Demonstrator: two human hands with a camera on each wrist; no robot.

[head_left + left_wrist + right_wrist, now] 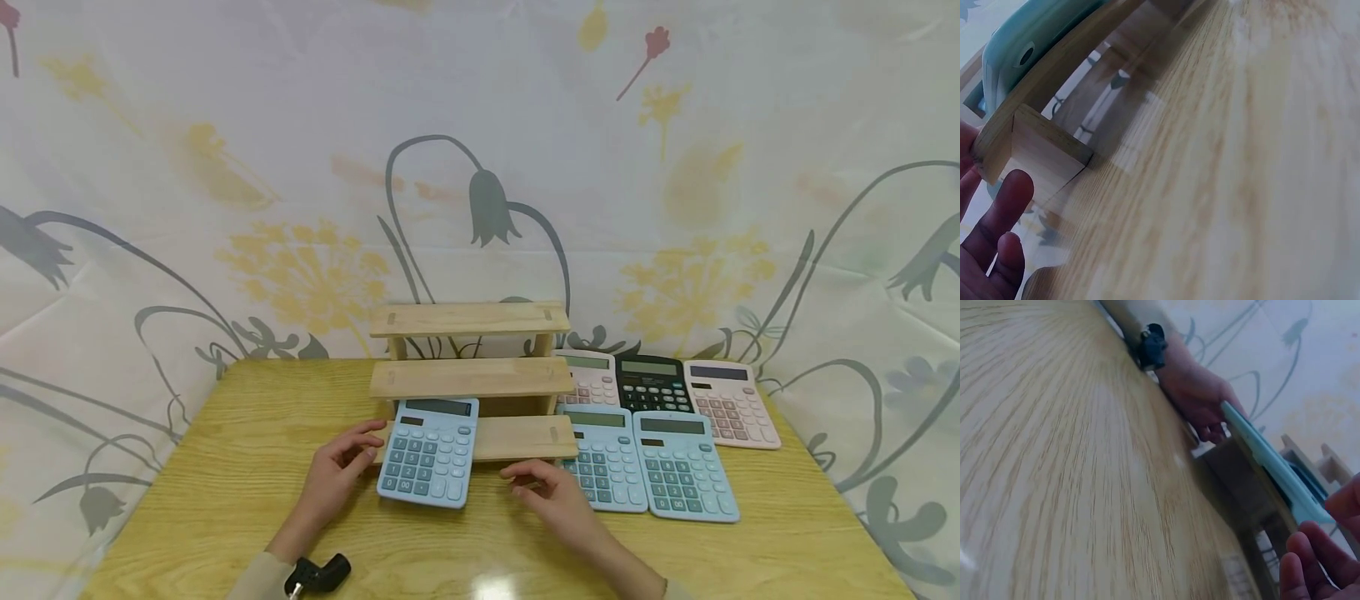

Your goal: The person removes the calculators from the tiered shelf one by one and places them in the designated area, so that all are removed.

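Note:
A light blue calculator (427, 454) leans on the lowest board (517, 438) of a wooden three-step shelf, tilted back with its keys facing up. Beside its left edge is my left hand (341, 467), fingers loosely bent at the end of that board. The left wrist view shows fingertips (1013, 190) close to the board's end and the shelf leg. To the right of the calculator, my right hand (555, 500) hovers in front of the shelf with relaxed fingers and nothing in them. In the right wrist view the calculator (1272, 462) appears edge-on, near the right fingertips (1319, 550).
Right of the shelf lie two more light blue calculators (686, 467), a black calculator (652, 385) and two pale pink ones (731, 404). The shelf's top board (472, 319) and middle board (472, 377) rise behind. A floral cloth (480, 100) hangs behind the wooden table (247, 442).

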